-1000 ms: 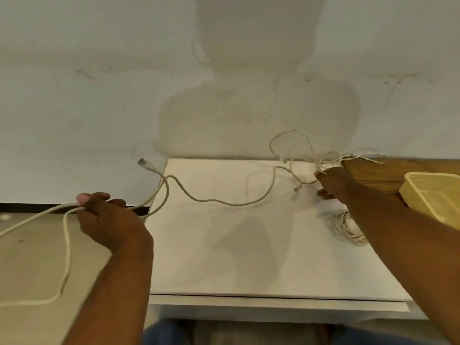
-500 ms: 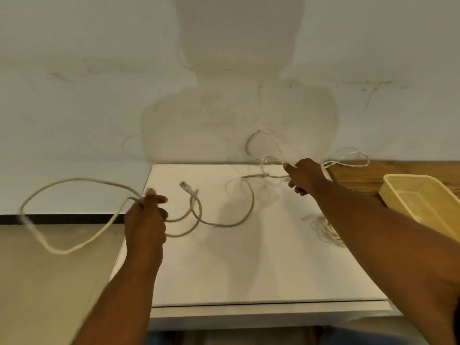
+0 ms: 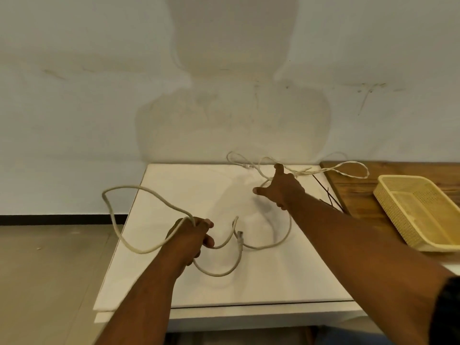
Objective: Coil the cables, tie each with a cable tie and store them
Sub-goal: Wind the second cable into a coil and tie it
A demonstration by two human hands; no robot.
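One pale cable point(image 3: 139, 195) runs through the left hand point(image 3: 190, 235), which is closed around it over the near-left part of the white table point(image 3: 249, 282). Left of the fist, a large loop hangs out past the table edge over the floor point(image 3: 49, 270). Right of the fist, a smaller loop drops below the hand; the connector end point(image 3: 239, 237) lies just beside the fingers. Cable then curves away toward the right hand point(image 3: 281, 189).

Right hand spread wide, fingers splayed, above the far half of the table; cannot tell whether it touches the strand beneath it. Beyond it, a loose tangle of cable point(image 3: 348, 170) reaches onto the wooden surface point(image 3: 353, 200). Thin dark ties point(image 3: 331, 197) lie at the seam.

Yellow perforated basket point(image 3: 403, 207) sits on the wood, well apart from both hands.

No legible writing. White wall point(image 3: 99, 95), dark baseboard, tan floor.
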